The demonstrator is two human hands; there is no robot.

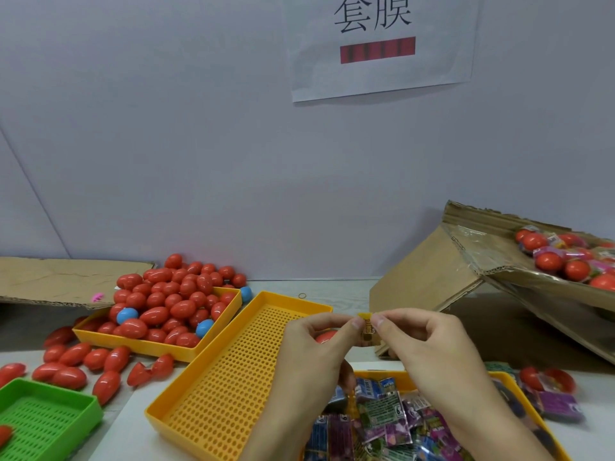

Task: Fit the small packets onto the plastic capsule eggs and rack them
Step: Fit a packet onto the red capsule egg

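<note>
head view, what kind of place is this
Probably a small toy-packing workstation: a heaped tray of red capsule eggs, a tray of printed packets, and a carton of finished eggs beside them.

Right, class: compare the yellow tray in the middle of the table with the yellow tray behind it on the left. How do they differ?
The middle tray shows its perforated floor bare wherever visible; the left tray is heaped with red eggs and a few blue ones. The middle tray lies lengthwise away from the viewer and nearer; the left tray sits farther back. Both are yellow, shallow and rectangular.
</note>
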